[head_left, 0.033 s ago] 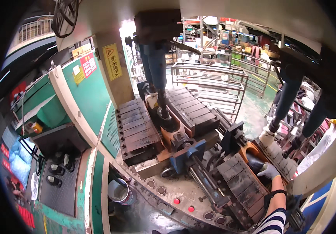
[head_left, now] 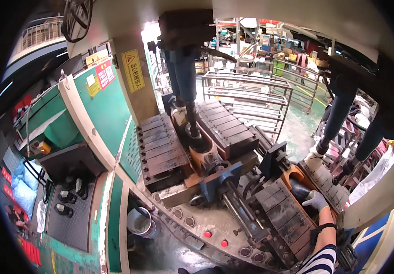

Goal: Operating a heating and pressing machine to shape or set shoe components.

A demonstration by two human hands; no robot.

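At the right press station, my right hand [head_left: 315, 200] wears a pale glove and rests at the near end of a smooth black shoe [head_left: 300, 189]. Its fingers curl over the shoe, which lies between orange pads [head_left: 293, 171] in the machine's cradle; the lower part of the shoe is hidden. A striped sleeve [head_left: 320, 262] covers my upper forearm, and a dark band circles the arm below the glove. My left hand is out of the picture.
A second station on the left has its blue press arm [head_left: 185, 77] lowered into its cradle. Two red buttons [head_left: 207, 234] sit on the front panel. A bucket [head_left: 141, 223] stands below. Several dark shoe-like pieces [head_left: 63, 210] lie on the left mat. Metal racks [head_left: 247, 86] stand behind.
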